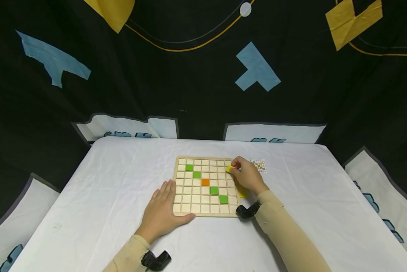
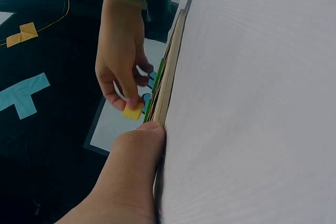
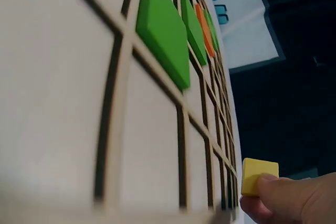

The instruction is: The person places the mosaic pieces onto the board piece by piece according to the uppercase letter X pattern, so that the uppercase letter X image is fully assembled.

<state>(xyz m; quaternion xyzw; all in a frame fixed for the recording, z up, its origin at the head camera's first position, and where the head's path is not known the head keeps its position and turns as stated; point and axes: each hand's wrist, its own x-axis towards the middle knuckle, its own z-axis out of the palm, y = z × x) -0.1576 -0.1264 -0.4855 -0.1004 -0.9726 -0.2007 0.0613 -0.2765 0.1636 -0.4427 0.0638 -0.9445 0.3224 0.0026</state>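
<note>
White-covered table (image 1: 71, 211) stands before a black curtain (image 1: 190, 87). Left hand (image 1: 161, 211): fingers extended along the left side of the gridded board (image 1: 187, 198), thumb at its near edge. Across the grid, four green tiles (image 1: 214, 190) and one orange tile (image 1: 205, 182) run diagonally, far left to near right. Yellow tile (image 1: 228, 169): pinched by the right hand (image 1: 247, 175), the nearer one, at the board's far right; contact with the board cannot be determined.
</note>
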